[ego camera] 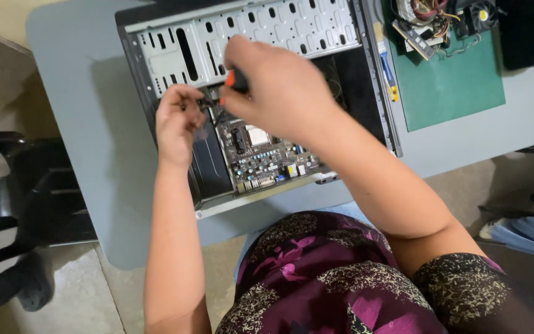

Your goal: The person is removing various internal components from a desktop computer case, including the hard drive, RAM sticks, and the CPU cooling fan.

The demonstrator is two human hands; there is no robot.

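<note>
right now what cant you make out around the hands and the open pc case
Head view only:
- Tip of the orange-handled screwdriver: hidden under the right hand.
- What the left hand pinches: too small, covered by its fingers.
- Motherboard upper part: blocked by both hands.
- Parts on the green mat: cut off by the top edge.
</note>
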